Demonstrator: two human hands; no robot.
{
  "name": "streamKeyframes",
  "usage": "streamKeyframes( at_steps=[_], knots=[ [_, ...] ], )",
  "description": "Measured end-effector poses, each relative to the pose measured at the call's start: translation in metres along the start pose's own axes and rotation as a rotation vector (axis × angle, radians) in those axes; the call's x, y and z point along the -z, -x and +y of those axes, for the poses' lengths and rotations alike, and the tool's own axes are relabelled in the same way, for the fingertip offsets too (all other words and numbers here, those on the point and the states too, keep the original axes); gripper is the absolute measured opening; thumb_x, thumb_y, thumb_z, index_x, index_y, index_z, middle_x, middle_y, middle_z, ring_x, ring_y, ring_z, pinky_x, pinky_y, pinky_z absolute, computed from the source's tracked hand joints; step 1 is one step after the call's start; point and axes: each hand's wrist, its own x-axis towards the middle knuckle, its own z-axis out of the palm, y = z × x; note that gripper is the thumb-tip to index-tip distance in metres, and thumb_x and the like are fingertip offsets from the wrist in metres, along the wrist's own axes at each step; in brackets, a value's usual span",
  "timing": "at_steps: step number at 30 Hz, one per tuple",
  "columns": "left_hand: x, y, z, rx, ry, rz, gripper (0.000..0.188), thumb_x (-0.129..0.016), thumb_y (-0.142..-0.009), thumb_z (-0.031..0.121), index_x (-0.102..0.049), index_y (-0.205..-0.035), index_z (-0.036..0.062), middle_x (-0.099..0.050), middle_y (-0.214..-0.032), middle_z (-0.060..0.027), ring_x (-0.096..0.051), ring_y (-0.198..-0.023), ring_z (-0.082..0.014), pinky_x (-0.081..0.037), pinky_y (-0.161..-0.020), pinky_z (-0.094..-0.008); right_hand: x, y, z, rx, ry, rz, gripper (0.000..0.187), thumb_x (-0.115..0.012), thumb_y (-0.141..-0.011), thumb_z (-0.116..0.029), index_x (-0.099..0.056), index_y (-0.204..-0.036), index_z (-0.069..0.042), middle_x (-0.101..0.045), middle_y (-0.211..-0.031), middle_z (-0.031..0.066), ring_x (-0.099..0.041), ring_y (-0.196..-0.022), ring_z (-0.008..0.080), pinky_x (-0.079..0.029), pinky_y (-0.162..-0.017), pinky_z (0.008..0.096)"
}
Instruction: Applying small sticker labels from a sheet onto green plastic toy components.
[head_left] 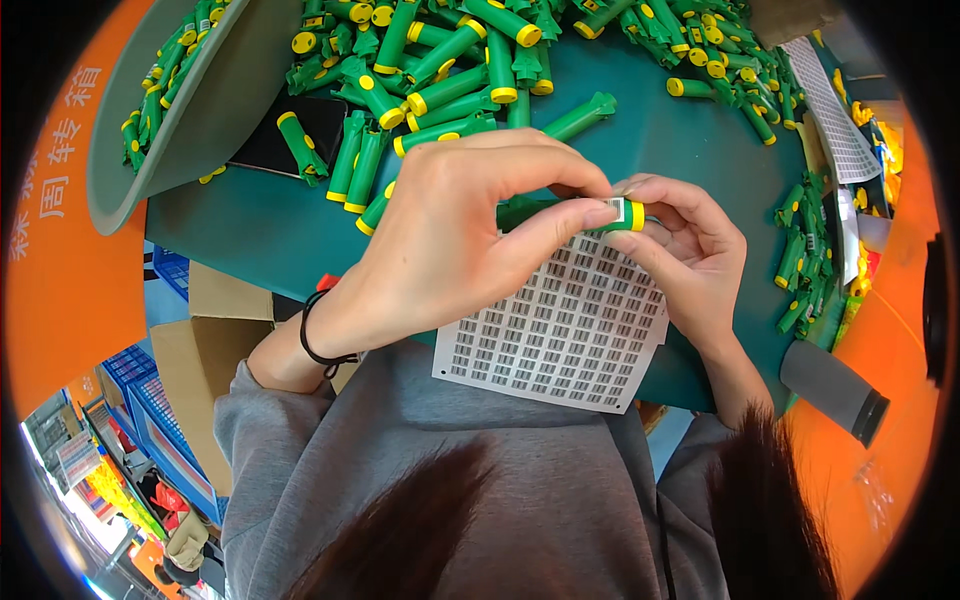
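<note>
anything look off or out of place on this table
Mildly: the label sheet juts past the near edge of the green table, so it might slip. One green tube also lies on a dark flat item, left of the heap. I see no clear damage.

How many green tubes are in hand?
1: the green tube between the left hand and right hand, yellow end showing. Partly covered; another could be hidden.
</note>
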Motion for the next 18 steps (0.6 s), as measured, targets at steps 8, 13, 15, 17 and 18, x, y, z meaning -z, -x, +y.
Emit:
streamKeyframes(
  at_steps=[8,13,15,17,18],
  knots=[
    [0.003,-0.002,0.011,-0.222,-0.102,0.161,0.011,-0.073,-0.084,-0.004,-0.068,-0.094,-0.0029,-0.072,-0.094,-0.0126,-0.07,-0.093,-0.0236,-0.054,-0.082,-0.0323,0.001,-0.001,0.0,-0.074,0.019,0.05,0.035,-0.07,-0.087,0.013,-0.061,-0.121,0.008,-0.064,-0.123,0.0161,-0.065,-0.114,0.0216,-0.058,-0.098,0.0352],
    [0.003,-0.001,0.002,0.117,0.171,-0.03,0.008,-0.069,-0.09,-0.002,-0.067,-0.097,-0.0048,-0.07,-0.102,-0.0134,-0.067,-0.099,-0.0187,-0.053,-0.091,-0.0311,-0.001,0.001,0.001,0.022,0.058,0.012,0.038,-0.069,-0.084,0.018,-0.061,-0.119,0.008,-0.062,-0.125,0.018,-0.062,-0.118,0.0241,-0.056,-0.102,0.0379],
    [0.003,-0.001,0.003,0.138,0.182,-0.057,0.007,-0.069,-0.092,0.0,-0.067,-0.098,-0.0052,-0.07,-0.105,-0.0121,-0.066,-0.099,-0.0161,-0.053,-0.094,-0.0311,-0.002,0.001,-0.002,-0.005,0.052,0.013,0.037,-0.069,-0.083,0.018,-0.061,-0.118,0.008,-0.062,-0.125,0.0184,-0.062,-0.118,0.0248,-0.056,-0.103,0.0386],
    [0.0,-0.001,0.004,0.143,0.16,-0.059,0.008,-0.07,-0.091,0.001,-0.068,-0.097,-0.0046,-0.07,-0.103,-0.0118,-0.067,-0.098,-0.0163,-0.054,-0.092,-0.0308,-0.002,0.001,-0.003,-0.033,0.044,0.017,0.037,-0.069,-0.083,0.018,-0.061,-0.118,0.009,-0.061,-0.125,0.0188,-0.062,-0.119,0.0255,-0.056,-0.103,0.0393],
    [0.0,-0.001,0.004,0.144,0.16,-0.061,0.008,-0.07,-0.091,0.001,-0.068,-0.097,-0.0046,-0.07,-0.103,-0.0118,-0.067,-0.098,-0.0163,-0.054,-0.092,-0.0308,-0.003,0.002,-0.003,-0.032,0.062,0.01,0.037,-0.07,-0.083,0.018,-0.061,-0.118,0.009,-0.061,-0.125,0.0189,-0.062,-0.119,0.0256,-0.057,-0.103,0.0391]
  ],
)
